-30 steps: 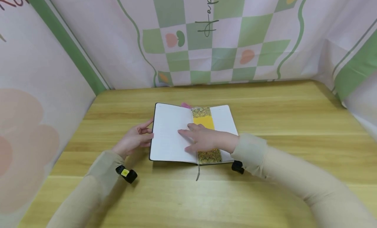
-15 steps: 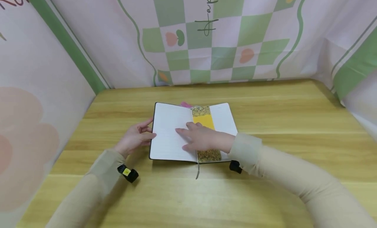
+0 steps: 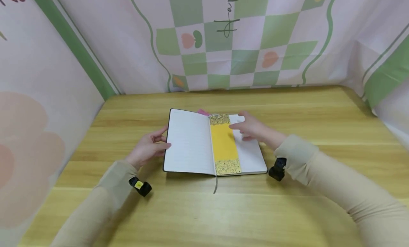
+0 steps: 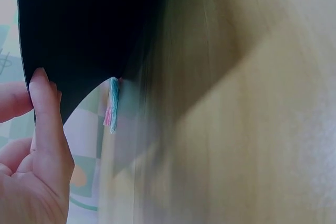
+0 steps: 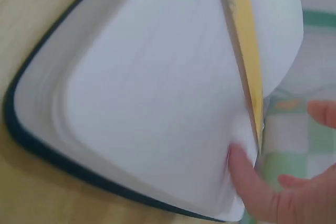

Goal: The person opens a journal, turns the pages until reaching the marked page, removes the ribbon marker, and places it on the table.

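At the notebook's [image 3: 190, 144] left edge the left hand [image 3: 145, 149] pinches the raised cover, thumb on the page side. The notebook lies open on the table [image 3: 179, 218]. A tassel [image 3: 202, 112] shows beyond its top edge, a ribbon [image 3: 215, 186] below its fold. The bookmark [image 3: 223, 142] lies along its right page. Over that page, fingers loosely spread, is the right hand [image 3: 252, 128]; whether it touches, I cannot tell.

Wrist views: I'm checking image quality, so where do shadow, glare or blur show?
Left wrist: notebook cover nearly solid black, shadow slanting across the table, pale glare at the right edge. Right wrist: right hand and patterned cloth soft and blurred.
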Available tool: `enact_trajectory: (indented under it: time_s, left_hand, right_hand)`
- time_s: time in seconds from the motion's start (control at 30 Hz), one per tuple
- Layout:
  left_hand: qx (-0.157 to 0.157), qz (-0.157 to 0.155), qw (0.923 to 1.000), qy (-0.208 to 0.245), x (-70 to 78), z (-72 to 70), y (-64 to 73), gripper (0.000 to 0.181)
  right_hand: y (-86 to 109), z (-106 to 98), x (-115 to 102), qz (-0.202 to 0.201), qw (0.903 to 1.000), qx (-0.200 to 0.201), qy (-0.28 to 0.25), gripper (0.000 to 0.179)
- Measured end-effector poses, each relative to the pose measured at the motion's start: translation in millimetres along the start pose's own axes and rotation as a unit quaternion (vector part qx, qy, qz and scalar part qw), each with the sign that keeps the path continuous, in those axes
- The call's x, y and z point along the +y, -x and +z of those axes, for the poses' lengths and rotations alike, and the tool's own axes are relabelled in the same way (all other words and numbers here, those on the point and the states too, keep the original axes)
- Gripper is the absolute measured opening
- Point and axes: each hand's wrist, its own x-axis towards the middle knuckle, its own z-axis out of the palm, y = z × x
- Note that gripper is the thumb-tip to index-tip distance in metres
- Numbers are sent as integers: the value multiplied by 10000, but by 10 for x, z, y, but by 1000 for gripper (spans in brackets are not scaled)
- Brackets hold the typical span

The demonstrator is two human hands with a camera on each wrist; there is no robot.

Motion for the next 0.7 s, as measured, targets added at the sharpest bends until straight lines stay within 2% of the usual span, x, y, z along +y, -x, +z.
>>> enact_trajectory:
  time_s: [0.1, 0.2, 0.33, 0.5, 0.7]
  left_hand:
    - [12, -56, 10000, 13, 14, 11, -2, 71]
    - [1, -58, 10000, -24, 23, 19, -5, 71]
    - [-17, -48, 10000, -77, 26, 29, -10, 71]
    - [-37, -35, 9999, -123, 32, 40, -17, 71]
    - [-40, -37, 10000, -43, 29, 26, -7, 71]
  right_hand:
    - [-30, -20, 20, 436, 9943, -417, -883, 82]
    - [-54, 6, 18, 654, 9886, -585, -1224, 84]
    - [-84, 82, 24, 725, 9902, -609, -1027, 84]
    - [-123, 153, 62, 589, 9957, -359, -624, 76]
    - [-148, 160, 110, 181, 9963, -407, -741, 65]
